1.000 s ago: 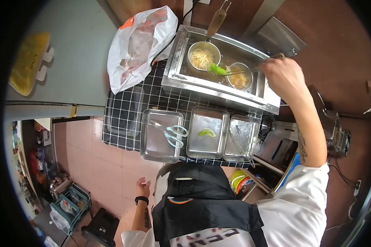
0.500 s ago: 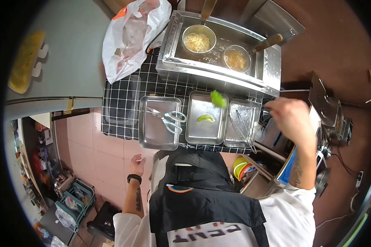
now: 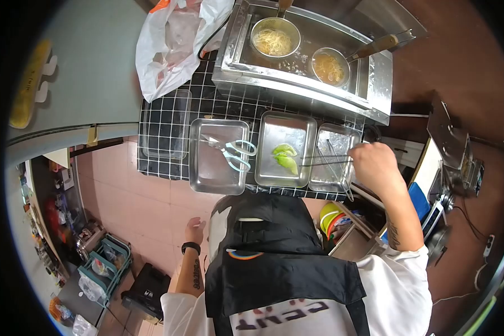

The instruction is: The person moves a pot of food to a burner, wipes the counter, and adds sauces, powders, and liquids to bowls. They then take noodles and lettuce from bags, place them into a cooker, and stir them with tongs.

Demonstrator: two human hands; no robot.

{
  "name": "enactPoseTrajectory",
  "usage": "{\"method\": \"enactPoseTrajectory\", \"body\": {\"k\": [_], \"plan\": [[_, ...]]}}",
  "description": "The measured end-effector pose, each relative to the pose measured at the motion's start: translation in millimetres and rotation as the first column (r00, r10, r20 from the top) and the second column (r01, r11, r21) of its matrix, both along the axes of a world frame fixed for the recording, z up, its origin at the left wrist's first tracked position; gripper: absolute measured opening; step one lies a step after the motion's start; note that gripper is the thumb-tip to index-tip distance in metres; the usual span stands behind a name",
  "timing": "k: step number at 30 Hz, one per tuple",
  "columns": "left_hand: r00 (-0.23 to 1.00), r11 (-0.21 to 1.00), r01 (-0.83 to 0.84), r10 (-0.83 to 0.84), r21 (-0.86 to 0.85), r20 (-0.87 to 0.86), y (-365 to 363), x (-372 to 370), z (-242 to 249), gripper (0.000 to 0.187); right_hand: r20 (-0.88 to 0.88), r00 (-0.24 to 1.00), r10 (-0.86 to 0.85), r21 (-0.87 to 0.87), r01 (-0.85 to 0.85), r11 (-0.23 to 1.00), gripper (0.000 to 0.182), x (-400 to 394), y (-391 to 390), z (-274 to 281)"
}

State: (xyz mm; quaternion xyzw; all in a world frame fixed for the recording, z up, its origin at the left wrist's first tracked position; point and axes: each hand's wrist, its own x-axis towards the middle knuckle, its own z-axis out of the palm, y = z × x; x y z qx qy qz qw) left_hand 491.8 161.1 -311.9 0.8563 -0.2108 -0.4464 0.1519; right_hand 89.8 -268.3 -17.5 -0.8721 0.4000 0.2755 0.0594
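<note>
My right hand (image 3: pixel 376 163), at the right of the head view, is closed around dark chopsticks (image 3: pixel 326 162), whose tips reach over the middle metal tray (image 3: pixel 271 124). In that tray lie green vegetable pieces (image 3: pixel 286 159), just left of the tips. The right metal tray (image 3: pixel 341 132), beneath the chopsticks, holds metal tongs (image 3: pixel 336 172). Scissors with light blue handles (image 3: pixel 238 155) lie in the left metal tray (image 3: pixel 214 178). My left hand (image 3: pixel 195 228) hangs beside my body with fingers apart and nothing in it.
Behind the trays stands a metal noodle boiler (image 3: pixel 297 84) with two noodle baskets (image 3: pixel 274 38) (image 3: pixel 330 67) in it. A white plastic bag (image 3: pixel 171 53) is at the back left, near a clear container (image 3: pixel 165 126). Below right are a drawer and coloured bowls (image 3: pixel 331 218).
A green piece that was in the air over the middle tray now lies beside the other one. My right hand has moved lower and slightly left, and the chopsticks now show clearly.
</note>
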Motion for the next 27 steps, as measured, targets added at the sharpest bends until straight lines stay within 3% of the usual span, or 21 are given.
{"method": "enactPoseTrajectory", "body": {"k": [4, 8, 11, 14, 16, 19, 20, 21, 23, 24, 25, 27], "plan": [[0.999, 0.999, -0.030, 0.029, -0.023, -0.036, -2, -6, -9, 0.035, -0.225, 0.973, 0.048, 0.168, -0.010, 0.986, 0.015, 8, 10, 1], [0.999, 0.995, -0.018, 0.013, -0.102, -0.043, -19, -9, -14, 0.035, -0.121, 0.986, 0.115, 0.109, -0.102, 0.989, 0.017, -2, 36, -97], [0.995, 0.992, -0.068, 0.060, -0.105, -0.078, -40, -12, 3, 0.036, -0.086, 0.996, 0.001, 0.102, 0.008, 0.995, 0.017, -6, 39, -124], [0.989, 0.987, -0.099, 0.084, -0.128, -0.121, -45, -12, 5, 0.037, -0.046, 0.997, -0.059, 0.069, 0.062, 0.996, 0.016, -9, 28, -90], [0.993, 0.987, -0.078, 0.065, -0.143, -0.095, -46, -9, -2, 0.037, -0.063, 0.996, -0.059, 0.107, 0.066, 0.992, 0.019, -2, 11, -27], [0.989, 0.986, -0.099, 0.084, -0.131, -0.119, -42, -9, -6, 0.037, 0.271, 0.961, -0.053, -0.172, 0.103, 0.980, 0.014, 1, -16, 57], [0.992, 0.986, -0.083, 0.068, -0.144, -0.107, -38, -9, -11, 0.036, 0.324, 0.945, -0.042, -0.273, 0.136, 0.952, 0.014, 11, -31, 77], [0.992, 0.985, -0.081, 0.066, -0.150, -0.106, -35, -10, -12, 0.036, 0.227, 0.974, -0.005, -0.354, 0.088, 0.931, 0.014, 21, -49, 93], [0.989, 0.992, -0.082, 0.070, -0.095, -0.126, -32, -14, -15, 0.036, 0.427, 0.883, 0.195, -0.561, 0.090, 0.823, 0.014, 44, -89, 81], [0.988, 0.993, -0.093, 0.083, -0.069, -0.132, -31, -15, -15, 0.036, 0.416, 0.878, 0.239, -0.586, 0.058, 0.808, 0.014, 57, -113, 66], [0.993, 0.994, -0.061, 0.051, -0.093, -0.102, -31, -17, -11, 0.036, 0.233, 0.971, 0.054, -0.461, 0.062, 0.885, 0.013, 92, -127, 68], [0.989, 0.990, -0.108, 0.097, -0.094, -0.115, -25, -16, -15, 0.036, 0.109, 0.993, 0.037, -0.337, 0.002, 0.942, 0.012, 136, -157, 32]]}}
